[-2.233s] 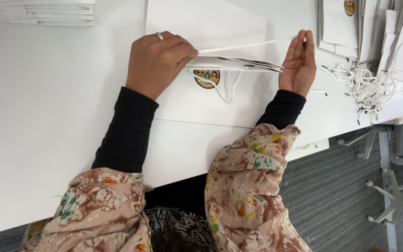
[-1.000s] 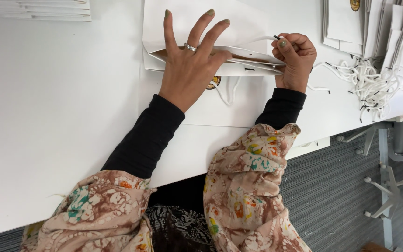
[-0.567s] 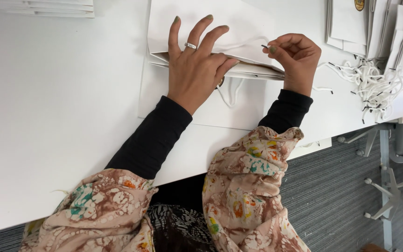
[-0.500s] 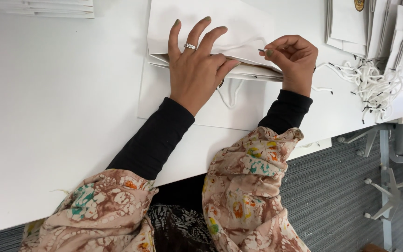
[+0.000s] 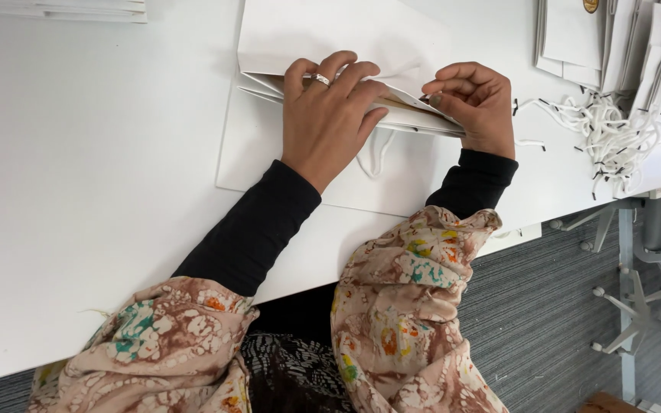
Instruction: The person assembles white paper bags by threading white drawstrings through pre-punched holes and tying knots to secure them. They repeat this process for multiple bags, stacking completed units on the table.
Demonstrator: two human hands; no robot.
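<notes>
Two hands on white paper bag point(image 5: 323, 38), left hand point(image 5: 329, 115) flat, right hand point(image 5: 472, 103) pinching its edge

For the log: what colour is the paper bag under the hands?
White, seen in the head view: paper bag.

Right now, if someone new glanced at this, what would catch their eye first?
First, the two hands at top centre: the left hand, wearing a ring, presses flat on a folded white paper bag, while the right hand pinches its folded edge. Next, the tangled pile of white cord handles at the right of the white table, below a stack of flat white bags.
</notes>
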